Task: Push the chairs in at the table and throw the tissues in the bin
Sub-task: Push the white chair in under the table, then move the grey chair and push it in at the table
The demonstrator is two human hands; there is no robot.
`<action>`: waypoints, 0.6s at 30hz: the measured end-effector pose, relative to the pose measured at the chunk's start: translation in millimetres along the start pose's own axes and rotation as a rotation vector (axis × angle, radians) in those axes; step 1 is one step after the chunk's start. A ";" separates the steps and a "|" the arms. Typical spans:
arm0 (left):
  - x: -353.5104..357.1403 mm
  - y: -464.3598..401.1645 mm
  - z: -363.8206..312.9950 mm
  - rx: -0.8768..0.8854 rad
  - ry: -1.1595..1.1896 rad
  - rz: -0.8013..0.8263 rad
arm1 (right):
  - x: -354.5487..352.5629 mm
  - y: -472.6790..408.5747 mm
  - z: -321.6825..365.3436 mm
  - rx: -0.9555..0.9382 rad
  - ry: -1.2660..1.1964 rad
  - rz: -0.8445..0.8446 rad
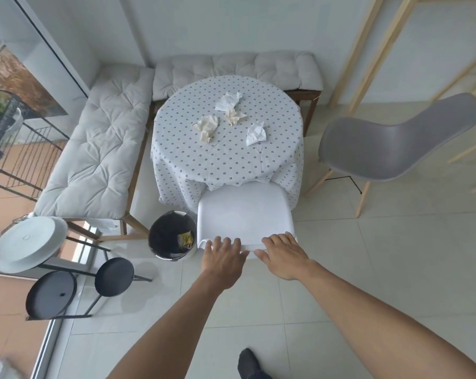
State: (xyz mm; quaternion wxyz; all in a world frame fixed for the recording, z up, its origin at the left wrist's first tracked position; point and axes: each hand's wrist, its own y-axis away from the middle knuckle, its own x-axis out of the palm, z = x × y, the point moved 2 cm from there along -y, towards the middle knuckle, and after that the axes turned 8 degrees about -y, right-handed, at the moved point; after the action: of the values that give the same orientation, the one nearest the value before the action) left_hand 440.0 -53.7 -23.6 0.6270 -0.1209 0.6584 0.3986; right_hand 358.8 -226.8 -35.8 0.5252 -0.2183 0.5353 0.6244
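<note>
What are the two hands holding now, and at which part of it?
Both the left hand and the right hand rest on the top edge of the white chair backrest; a closed grip cannot be told.

Colours noted, standing at the table. Tablecloth [225, 157]: white ground, regular grid of small dark blue-grey flower dots. Tissues: two white [228, 102] [256, 134], two cream to pale yellow [207, 127] [234, 116]. Near chair [245, 212]: plain glossy white. Far chair [390, 149]: matt grey shell, pale wood legs, thin black struts. Bin [173, 236]: white body, black liner, a yellow scrap inside. Bench cushions [100, 149]: light grey-beige, tufted; bench frame brown wood. Floor tiles [368, 269]: pale grey-cream, lighter grout lines. Two round stools [113, 277]: black. Round tray [28, 243]: pale mint-white. Wire rack [31, 157]: black. Shelf frame [379, 47]: light natural wood. Sock [249, 363]: dark grey.
</note>
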 end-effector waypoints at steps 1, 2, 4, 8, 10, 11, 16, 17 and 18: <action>0.0 -0.5 1.5 0.008 0.002 0.008 | 1.4 -0.4 0.6 0.003 -0.006 0.004; -0.2 -0.9 2.4 0.012 0.013 0.019 | 2.0 0.0 0.6 0.009 -0.019 0.008; 0.0 -1.5 3.5 0.007 0.065 0.045 | 0.7 2.2 -0.9 0.025 -0.042 0.005; -2.9 -4.6 6.4 -0.017 0.161 0.062 | -9.5 11.4 -8.3 0.069 -0.051 -0.019; -10.5 -8.7 5.0 -0.022 0.169 0.056 | -19.6 18.1 -16.1 0.098 -0.058 -0.028; -16.2 -11.4 3.2 -0.021 0.165 0.050 | -25.8 21.8 -20.4 0.111 -0.065 -0.035; -56.1 -28.6 -23.6 0.012 0.139 0.008 | -61.3 44.5 -48.0 0.159 -0.085 -0.085; -65.9 -33.5 -31.9 0.023 0.135 -0.002 | -68.6 48.6 -55.6 0.168 -0.085 -0.095; -76.1 -38.9 -40.9 0.036 0.130 -0.011 | -75.7 52.5 -64.2 0.177 -0.085 -0.105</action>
State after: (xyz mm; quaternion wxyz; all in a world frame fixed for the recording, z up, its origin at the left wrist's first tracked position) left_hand 449.8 -132.6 27.8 0.5870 -0.1389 0.7041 0.3747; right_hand 320.2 -309.8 29.2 0.5967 -0.1721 0.5533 0.5551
